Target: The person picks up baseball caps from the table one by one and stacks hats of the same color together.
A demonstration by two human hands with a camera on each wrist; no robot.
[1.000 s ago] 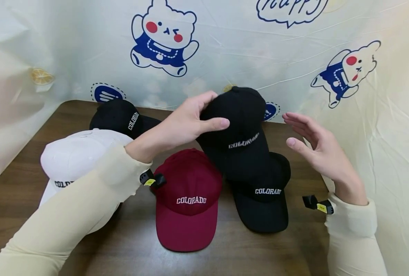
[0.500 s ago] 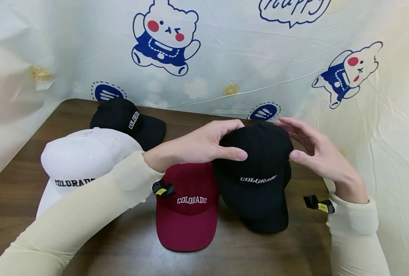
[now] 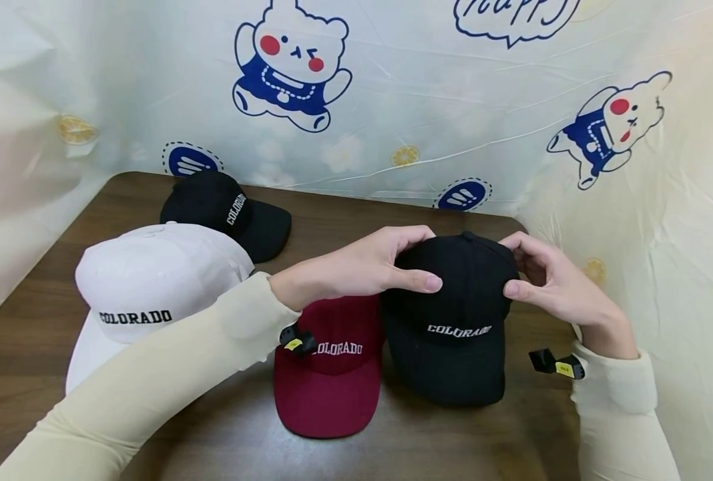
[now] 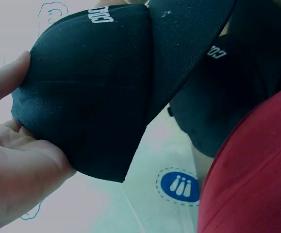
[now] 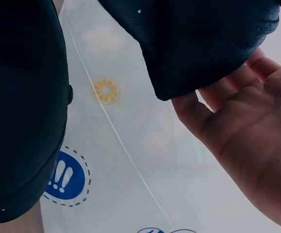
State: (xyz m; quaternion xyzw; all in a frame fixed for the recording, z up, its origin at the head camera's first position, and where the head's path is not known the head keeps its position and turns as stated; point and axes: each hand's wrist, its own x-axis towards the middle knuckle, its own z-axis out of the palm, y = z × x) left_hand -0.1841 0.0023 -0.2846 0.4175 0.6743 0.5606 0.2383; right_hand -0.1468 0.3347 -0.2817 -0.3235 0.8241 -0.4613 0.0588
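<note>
A black baseball cap (image 3: 452, 294) with white COLORADO lettering is held between both hands on the right of the table. My left hand (image 3: 386, 267) grips its crown from the left, thumb in front and fingers behind. On the right side, my right hand (image 3: 563, 287) holds the crown, thumb at its side and fingers behind. In the left wrist view, a second black cap (image 4: 218, 97) shows below the held one; in the head view the held cap covers it. A dark red cap (image 3: 326, 394) lies just left, under my left forearm.
A white cap (image 3: 158, 274) stands at the left, partly behind my left sleeve. Behind it another black cap (image 3: 206, 204) lies near the back edge of the brown table (image 3: 344, 210). A printed cloth (image 3: 428, 100) hangs around the back and sides.
My left hand has brought the black cap down and to the right, over the other black cap. My right hand, apart from it earlier, now touches its right side.
</note>
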